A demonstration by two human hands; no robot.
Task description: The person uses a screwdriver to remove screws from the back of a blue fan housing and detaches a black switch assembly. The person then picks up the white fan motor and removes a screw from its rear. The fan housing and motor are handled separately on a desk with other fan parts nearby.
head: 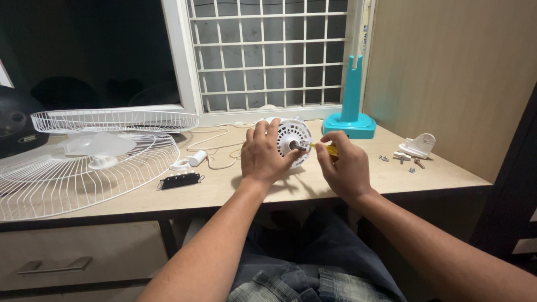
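**A:** ok so what's actually going on here?

**B:** Everything sits around the white fan motor housing (291, 140), which stands on its edge on the table (447, 173), round vented face toward the camera. The left hand (263, 154) is wrapped over the housing's left side, fingers curled around the rim and clamped on it. The right hand (344, 162) is just right of the housing, fingers pinched together on a yellow-handled screwdriver (327, 149). The tip points left at the dark hub in the middle of the housing. Can't tell if it's actually seated in a screw.

**A:** and the rest of the fan?

**B:** Well left of the housing, two white wire grilles (84, 162): one lying flat with a clear blade (98, 146) on it, the other propped behind. Between those and the housing there's a small black switch block (180, 180), a white cylinder-shaped part (197, 158) and loose white cable (215, 146).

**A:** screws?

**B:** Right of the housing, a few loose screws (411, 165) beside a white plastic bracket (419, 145). Behind the housing, a bit right, stands a teal stand base (351, 120) in front of a window with a white grid (268, 56).
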